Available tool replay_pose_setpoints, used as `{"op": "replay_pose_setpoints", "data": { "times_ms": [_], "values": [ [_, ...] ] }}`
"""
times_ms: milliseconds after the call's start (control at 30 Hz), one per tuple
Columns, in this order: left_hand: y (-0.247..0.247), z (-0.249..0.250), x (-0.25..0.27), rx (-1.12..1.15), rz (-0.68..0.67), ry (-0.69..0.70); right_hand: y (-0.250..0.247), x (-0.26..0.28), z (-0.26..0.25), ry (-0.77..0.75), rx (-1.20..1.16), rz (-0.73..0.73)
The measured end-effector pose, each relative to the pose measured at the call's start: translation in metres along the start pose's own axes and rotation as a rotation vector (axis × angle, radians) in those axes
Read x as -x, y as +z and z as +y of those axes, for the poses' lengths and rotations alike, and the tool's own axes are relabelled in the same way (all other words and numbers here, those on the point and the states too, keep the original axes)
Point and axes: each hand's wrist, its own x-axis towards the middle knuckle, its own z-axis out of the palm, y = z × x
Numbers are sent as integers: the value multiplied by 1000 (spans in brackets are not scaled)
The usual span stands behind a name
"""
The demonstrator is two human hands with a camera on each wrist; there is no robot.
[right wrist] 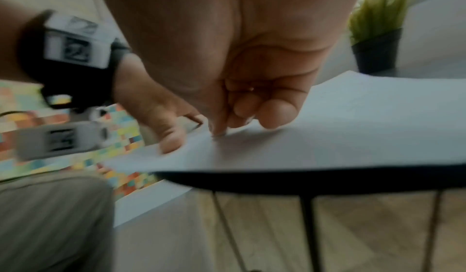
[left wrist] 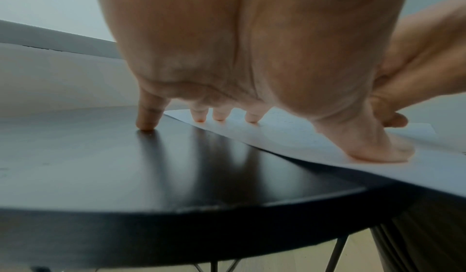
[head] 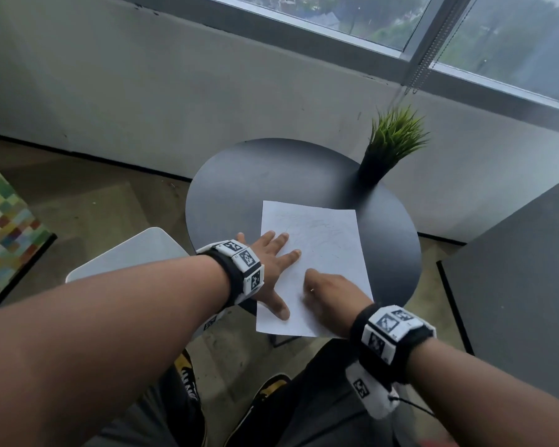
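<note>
A white sheet of paper (head: 323, 240) with faint scribbles lies on a round black table (head: 255, 182), its near end hanging over the table's edge. My left hand (head: 271, 269) lies spread on the sheet's left side, thumb and three fingers pressing the paper (left wrist: 290, 136), the little finger on the bare table (left wrist: 126, 166). My right hand (head: 323, 291) sits on the near right part of the sheet. Its fingers are curled, and thumb and fingertips (right wrist: 219, 130) meet on the paper (right wrist: 353, 120). I see nothing held in it.
A potted green plant (head: 391, 140) stands at the table's far right rim. A white seat (head: 133, 253) is left of the table, a grey cabinet (head: 513, 285) to the right, a multicoloured checked surface (head: 4, 227) at far left. A wall and window lie behind.
</note>
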Motion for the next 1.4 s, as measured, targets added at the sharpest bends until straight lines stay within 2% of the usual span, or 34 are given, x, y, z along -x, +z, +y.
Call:
{"op": "replay_pose_setpoints", "data": {
  "times_ms": [133, 200, 333, 467, 533, 600, 667, 733, 867, 900, 967, 1100, 1200, 1233, 1300, 1400],
  "values": [
    [-1, 0, 4, -1, 7, 9, -21, -16, 60, 335, -133, 117],
    [2, -2, 9, 2, 13, 17, -27, -18, 81, 433, -223, 193],
    [14, -8, 21, 35, 56, 45, -29, -11, 96, 499, -230, 262],
    [26, -11, 39, 117, 143, 27, -16, 3, 73, 457, -200, 161],
    [30, -15, 49, 184, 216, -37, -9, 6, 61, 447, -195, 93],
    [33, -24, 57, 270, 335, -175, -5, 7, 52, 448, -191, 66],
    [36, -35, 66, 433, 417, -327, -1, 7, 45, 436, -186, 65],
    [41, -43, 76, 691, 427, -413, 1, 8, 38, 412, -186, 67],
    [49, -44, 82, 1481, 288, -436, 3, 7, 26, 372, -204, 67],
    [49, -45, 83, 1602, 286, -434, 4, 7, 23, 365, -212, 68],
    [44, -43, 87, 1702, 307, -418, 5, 6, 17, 351, -222, 63],
    [27, -39, 86, 1609, 360, -363, 5, 3, 14, 337, -294, 74],
    [6, -38, 84, 1288, 455, -266, -6, -5, 26, 361, -434, 139],
    [-4, -37, 84, 1245, 498, -210, -13, -7, 32, 373, -513, 180],
    [-26, -36, 86, 1269, 574, -81, -31, -9, 46, 380, -698, 258],
    [-58, -40, 91, 1306, 667, 29, -68, -3, 56, 302, -917, 325]
  ]
}}
